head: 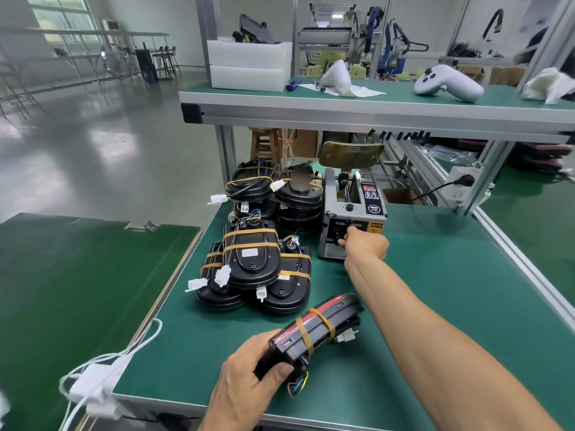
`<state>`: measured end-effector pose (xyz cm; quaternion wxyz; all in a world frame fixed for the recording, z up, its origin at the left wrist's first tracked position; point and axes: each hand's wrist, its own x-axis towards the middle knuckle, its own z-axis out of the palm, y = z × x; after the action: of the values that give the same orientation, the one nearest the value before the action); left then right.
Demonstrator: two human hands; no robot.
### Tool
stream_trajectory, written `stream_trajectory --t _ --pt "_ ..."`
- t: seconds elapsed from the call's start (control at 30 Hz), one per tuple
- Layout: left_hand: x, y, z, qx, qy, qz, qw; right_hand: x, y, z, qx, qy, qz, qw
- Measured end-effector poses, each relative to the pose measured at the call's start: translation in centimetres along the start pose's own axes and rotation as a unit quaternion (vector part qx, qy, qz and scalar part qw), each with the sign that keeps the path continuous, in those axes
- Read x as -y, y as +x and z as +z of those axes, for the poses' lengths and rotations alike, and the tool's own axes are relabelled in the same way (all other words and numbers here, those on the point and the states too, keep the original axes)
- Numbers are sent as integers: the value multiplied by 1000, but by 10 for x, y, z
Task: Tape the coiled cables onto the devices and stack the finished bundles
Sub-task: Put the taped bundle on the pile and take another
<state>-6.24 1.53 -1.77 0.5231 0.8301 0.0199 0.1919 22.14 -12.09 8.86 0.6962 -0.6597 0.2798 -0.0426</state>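
Note:
My left hand (245, 377) grips a black device with a red lens (314, 328) near the table's front edge; two tan tape strips cross it and a coiled cable with a white plug hangs at its side. My right hand (364, 244) reaches forward to the mouth of the grey tape dispenser (354, 213), fingers curled at the slot; whether it pinches a tape strip is hidden. Left of the dispenser lie finished bundles (252, 262), black devices with taped cables, in low stacks. A taller stack of bundles (280, 194) stands behind them.
The green table mat (435, 306) spreads to the right. A white charger with cables (93, 384) hangs at the front left corner. An upper shelf (373, 104) carries white foam boxes and white plastic shells. Another green table (77, 275) stands to the left.

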Motion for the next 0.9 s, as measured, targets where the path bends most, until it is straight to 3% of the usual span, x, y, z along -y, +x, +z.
stream_trajectory --t 0.1,0.2,0.43,0.53,0.6,0.9 --pt "3 0 0 4 4 -6 1000 1 -7 -9 34 -26 -2 999" --pt "4 -1 1 5 0 -7 1000 -3 -22 -35 149 -64 3 987" --pt "4 0 2 3 -11 -13 1000 -11 -126 -135 314 -139 -229 911" --pt "1 1 3 -1 -16 -10 1000 -33 -162 -152 341 -172 -298 875" --pt "-1 1 3 0 -18 -7 1000 -46 -173 -152 362 -189 -296 864" --pt "-4 1 2 -1 -15 -4 1000 -61 -185 -144 358 -190 -294 866"
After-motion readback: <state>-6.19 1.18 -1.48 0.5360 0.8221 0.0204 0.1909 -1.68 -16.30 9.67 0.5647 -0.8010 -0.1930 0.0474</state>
